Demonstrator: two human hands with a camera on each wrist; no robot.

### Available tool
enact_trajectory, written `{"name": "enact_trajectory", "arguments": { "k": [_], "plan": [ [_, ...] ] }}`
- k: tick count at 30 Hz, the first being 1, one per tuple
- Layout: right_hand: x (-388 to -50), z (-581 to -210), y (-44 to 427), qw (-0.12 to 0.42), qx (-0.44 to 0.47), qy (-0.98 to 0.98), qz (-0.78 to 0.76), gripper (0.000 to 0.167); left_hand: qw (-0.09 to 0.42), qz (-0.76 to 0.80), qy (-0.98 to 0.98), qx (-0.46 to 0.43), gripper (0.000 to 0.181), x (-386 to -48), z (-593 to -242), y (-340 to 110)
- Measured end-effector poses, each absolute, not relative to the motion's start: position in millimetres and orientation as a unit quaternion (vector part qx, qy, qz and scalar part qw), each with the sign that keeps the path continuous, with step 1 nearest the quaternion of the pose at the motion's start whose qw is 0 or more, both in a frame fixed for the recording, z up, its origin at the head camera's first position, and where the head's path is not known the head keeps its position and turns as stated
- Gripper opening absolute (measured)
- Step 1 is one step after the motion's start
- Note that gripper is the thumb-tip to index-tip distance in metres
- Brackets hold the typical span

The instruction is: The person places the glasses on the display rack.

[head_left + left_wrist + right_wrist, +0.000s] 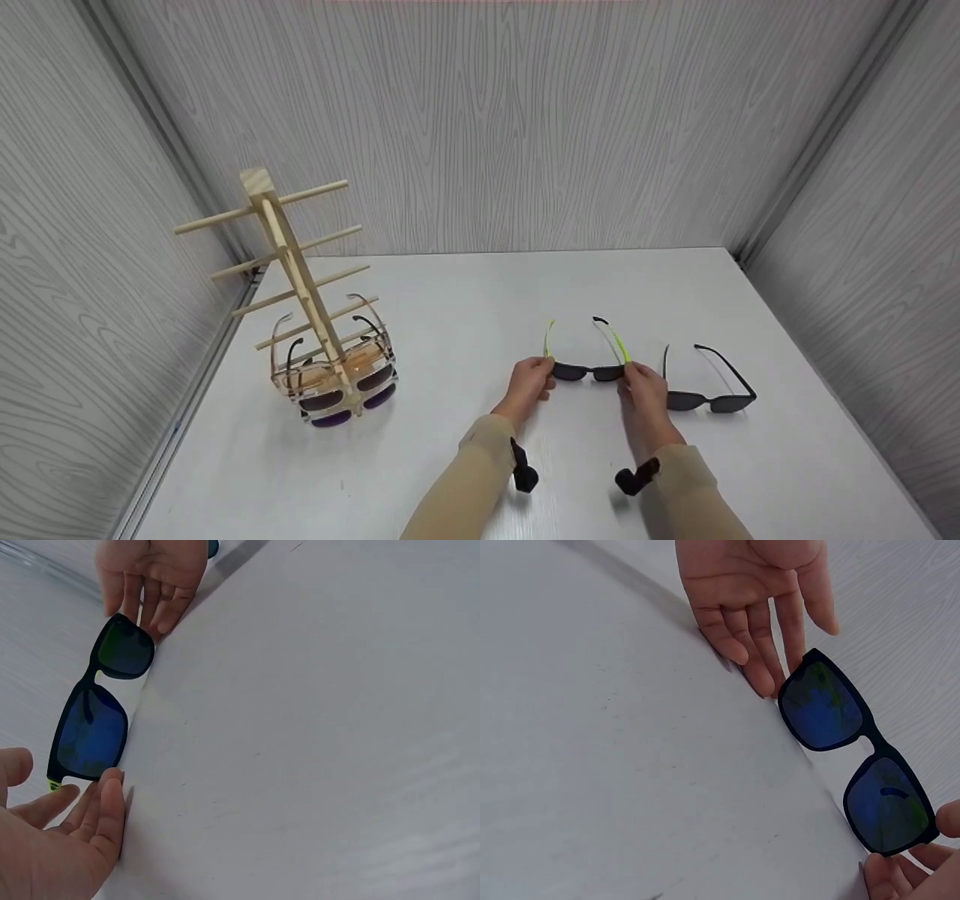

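Note:
Dark-lensed sunglasses (570,372) with black rims and lime-yellow temples stand between both hands, temples unfolded and pointing away from me. At the left hinge, my left hand (529,386) holds the frame by its corner. My right hand (646,390) holds the opposite corner. Up close in the left wrist view, the lenses (94,735) look bluish, and the left fingers (109,817) lie at the lower rim. From the right wrist, the same sunglasses (821,709) appear with a hand at each end. Whether they touch the table cannot be told.
Right of my right hand lies a second pair of black sunglasses (726,405), temples unfolded. On the left a wooden display rack (289,259) with several pegs leans in view; clear-framed glasses (322,401) hang on its lower pegs. The white table (450,315) meets grey wood-grain walls (480,135).

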State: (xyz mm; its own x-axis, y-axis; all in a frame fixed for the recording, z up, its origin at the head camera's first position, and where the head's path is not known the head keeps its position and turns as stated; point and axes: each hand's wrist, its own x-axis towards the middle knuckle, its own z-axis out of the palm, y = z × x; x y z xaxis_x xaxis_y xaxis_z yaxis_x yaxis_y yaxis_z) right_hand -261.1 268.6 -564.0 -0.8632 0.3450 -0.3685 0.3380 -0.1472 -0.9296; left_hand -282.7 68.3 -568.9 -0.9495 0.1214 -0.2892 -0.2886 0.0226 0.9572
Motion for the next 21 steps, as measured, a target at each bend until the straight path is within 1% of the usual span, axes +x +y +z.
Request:
{"name": "enact_trajectory", "arguments": {
  "k": [9, 14, 21],
  "plan": [
    [-259, -564, 268, 0.034, -0.257, -0.648, 0.716, 0.043, 0.147, 0.712, 0.683, -0.075, 0.033, -278, -565, 71],
    [-255, -560, 267, 0.013, -0.26, -0.636, 0.727, 0.044, 0.148, 0.722, 0.671, -0.076, 0.032, -274, -565, 70],
    [-250, -558, 265, -0.002, -0.25, -0.628, 0.737, 0.044, 0.143, 0.721, 0.674, -0.072, 0.031, -266, -565, 62]
  ]
}}
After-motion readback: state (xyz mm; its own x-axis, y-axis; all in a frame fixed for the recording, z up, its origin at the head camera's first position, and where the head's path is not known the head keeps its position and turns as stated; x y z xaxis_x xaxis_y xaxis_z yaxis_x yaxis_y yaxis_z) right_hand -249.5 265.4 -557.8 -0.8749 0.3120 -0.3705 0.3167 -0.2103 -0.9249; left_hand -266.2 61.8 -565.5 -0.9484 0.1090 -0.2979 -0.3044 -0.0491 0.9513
